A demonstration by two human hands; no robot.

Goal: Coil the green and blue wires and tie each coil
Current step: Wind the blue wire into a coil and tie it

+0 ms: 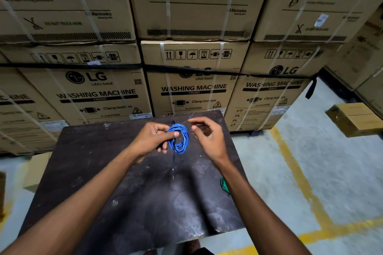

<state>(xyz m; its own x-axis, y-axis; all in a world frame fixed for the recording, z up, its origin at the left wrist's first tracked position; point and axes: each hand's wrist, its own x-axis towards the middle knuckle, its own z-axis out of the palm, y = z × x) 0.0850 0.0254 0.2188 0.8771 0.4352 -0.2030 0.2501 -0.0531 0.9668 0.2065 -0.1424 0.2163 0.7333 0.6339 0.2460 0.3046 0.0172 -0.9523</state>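
Blue coil held up for tying, green wire set aside by the right forearm.

The left hand (154,137) pinches the blue coil (179,138) at its left edge, thumb on the loops and fingers curled behind, probably to keep the turns from springing apart while a black tie strip (173,158) hangs down through the ring above the dark table (116,198). Just right of the coil, the right hand (207,137) hovers with fingers loosely curled (whether it pinches a thin strand I cannot tell). Below it, beside the right forearm, the green wire (224,185) lies on the table, likely parked clear of the work.
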